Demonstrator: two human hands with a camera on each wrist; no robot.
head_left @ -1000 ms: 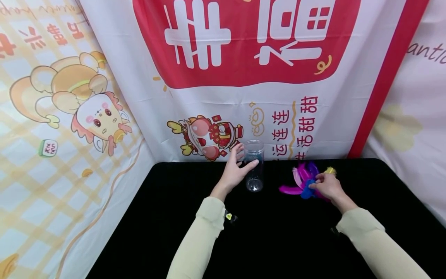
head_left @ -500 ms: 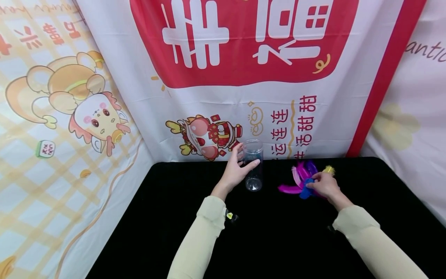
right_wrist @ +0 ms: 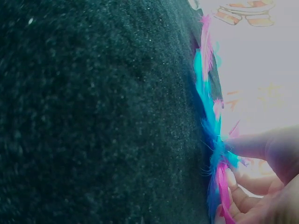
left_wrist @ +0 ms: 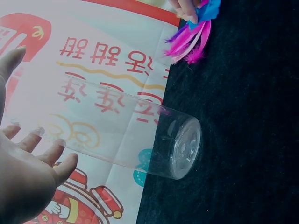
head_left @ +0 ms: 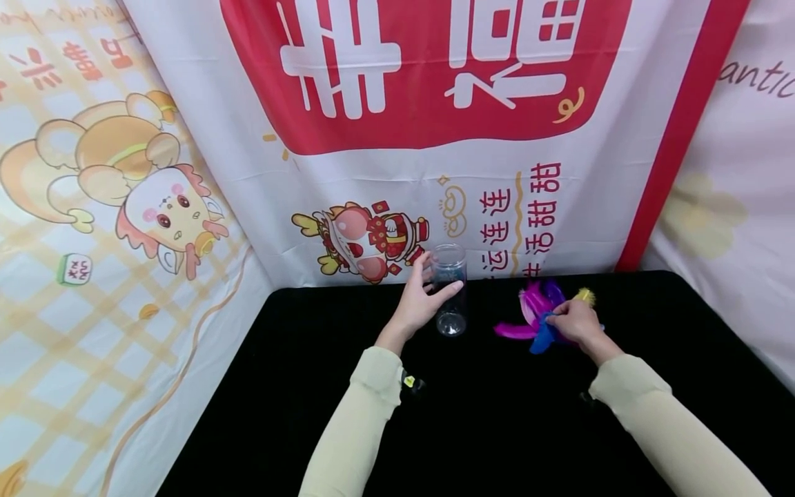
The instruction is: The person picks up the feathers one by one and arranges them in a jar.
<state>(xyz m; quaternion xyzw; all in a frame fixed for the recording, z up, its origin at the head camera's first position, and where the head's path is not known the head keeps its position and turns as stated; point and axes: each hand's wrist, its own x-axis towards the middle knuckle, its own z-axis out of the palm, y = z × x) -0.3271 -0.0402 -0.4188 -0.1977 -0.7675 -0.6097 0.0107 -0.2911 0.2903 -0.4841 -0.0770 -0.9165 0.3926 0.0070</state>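
the left hand [head_left: 416, 305] held the clear jar [head_left: 455, 307] between thumb and fingers; the jar stood upright near the back of the black table [head_left: 484, 414]. to its right, the right hand [head_left: 577, 323] pinched a blue feather [head_left: 543, 338], though whether others were caught too was hard to tell. pink feathers [head_left: 530, 307] and a purple feather [head_left: 553, 293] fanned beside that hand, a yellow tuft [head_left: 586, 297] beyond, a white banner [head_left: 385, 169] behind.

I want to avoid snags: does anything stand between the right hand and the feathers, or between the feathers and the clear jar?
Nothing visible does. The right hand pinches the feathers, and only black tabletop shows between them and the clear jar; the thumb of the left hand lies across the jar's front.
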